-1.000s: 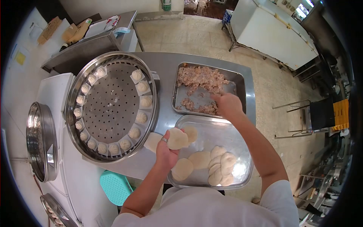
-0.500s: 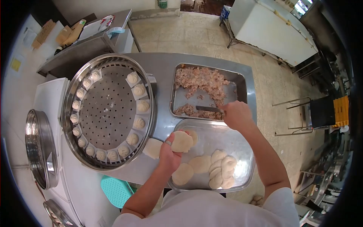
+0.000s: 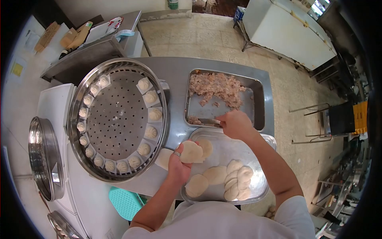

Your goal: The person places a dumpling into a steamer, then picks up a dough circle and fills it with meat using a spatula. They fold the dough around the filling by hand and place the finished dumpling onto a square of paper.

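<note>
My left hand (image 3: 180, 164), with a ring on it, holds a round dough wrapper (image 3: 191, 152) flat over the edge of the lower tray. My right hand (image 3: 236, 124) grips the handle of a flat spatula (image 3: 209, 121), whose blade lies among the meat filling in the near left corner of a deep metal pan. Most of the meat filling (image 3: 217, 85) is heaped along the far side of that pan (image 3: 260, 107). More dough wrappers (image 3: 238, 181) lie overlapping on the shallow metal tray (image 3: 267, 175) in front of me. White paper squares (image 3: 163, 158) lie by my left hand.
A round perforated steamer tray (image 3: 115, 119) stands at the left, pleated buns (image 3: 144, 149) on paper squares around its rim. Further left are another metal steamer ring (image 3: 45, 159) and a turquoise plastic stool (image 3: 125, 203). A chair (image 3: 336, 119) stands at the right.
My right hand has drawn the spatula left along the pan's near side, and the filling there is gathered into the corner. My left hand still holds the wrapper. The whole view has shifted slightly.
</note>
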Motion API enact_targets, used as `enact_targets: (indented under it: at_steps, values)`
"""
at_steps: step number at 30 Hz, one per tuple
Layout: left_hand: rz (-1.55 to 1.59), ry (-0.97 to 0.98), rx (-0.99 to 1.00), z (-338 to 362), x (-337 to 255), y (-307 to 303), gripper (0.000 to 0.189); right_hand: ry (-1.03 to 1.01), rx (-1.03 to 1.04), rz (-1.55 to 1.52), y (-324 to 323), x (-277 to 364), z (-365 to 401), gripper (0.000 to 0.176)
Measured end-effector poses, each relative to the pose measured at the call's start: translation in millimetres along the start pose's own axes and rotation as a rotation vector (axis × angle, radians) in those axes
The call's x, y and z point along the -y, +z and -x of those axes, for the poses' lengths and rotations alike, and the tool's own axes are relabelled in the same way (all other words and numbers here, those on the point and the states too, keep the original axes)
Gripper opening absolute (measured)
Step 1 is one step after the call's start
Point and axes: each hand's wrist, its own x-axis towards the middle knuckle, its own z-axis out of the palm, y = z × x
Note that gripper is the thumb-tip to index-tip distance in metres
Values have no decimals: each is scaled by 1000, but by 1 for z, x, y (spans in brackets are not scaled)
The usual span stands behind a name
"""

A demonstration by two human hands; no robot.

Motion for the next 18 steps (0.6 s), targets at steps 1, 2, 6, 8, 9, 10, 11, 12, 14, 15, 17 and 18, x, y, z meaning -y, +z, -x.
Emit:
enact_targets:
  at_steps: [1,2,6,8,9,10,11,12,14,15,17,18]
  values:
    - [3,0,4,0,0,-1,38,-30,-11,-7,1,-4,0,33]
    - [5,-1,9,1,1,-2,37,-60,-21,-14,1,-8,1,33]
    - [-9,13,56,1,2,-4,37,-108,-19,-167,9,-32,-2,33]
    - [-45,39,90,-1,4,-7,38,-43,46,-337,11,-43,-1,33]
    - [-45,43,92,-1,4,-6,38,-14,60,-400,8,-43,2,33]
    - [-46,46,94,0,4,-3,38,14,74,-462,6,-44,5,33]
    - [-46,50,96,0,4,-1,38,43,87,-525,3,-43,9,33]
    - [-42,51,90,0,4,2,38,83,82,-585,0,-41,14,32]
    - [-35,55,81,-1,3,9,38,165,69,-706,-5,-36,29,30]
    - [-41,53,70,-2,3,14,38,168,34,-745,-4,-36,36,31]
    - [-55,49,48,-5,2,29,40,175,-37,-823,0,-35,54,32]
    - [-33,37,73,-9,3,34,42,194,-77,-887,3,-30,64,34]
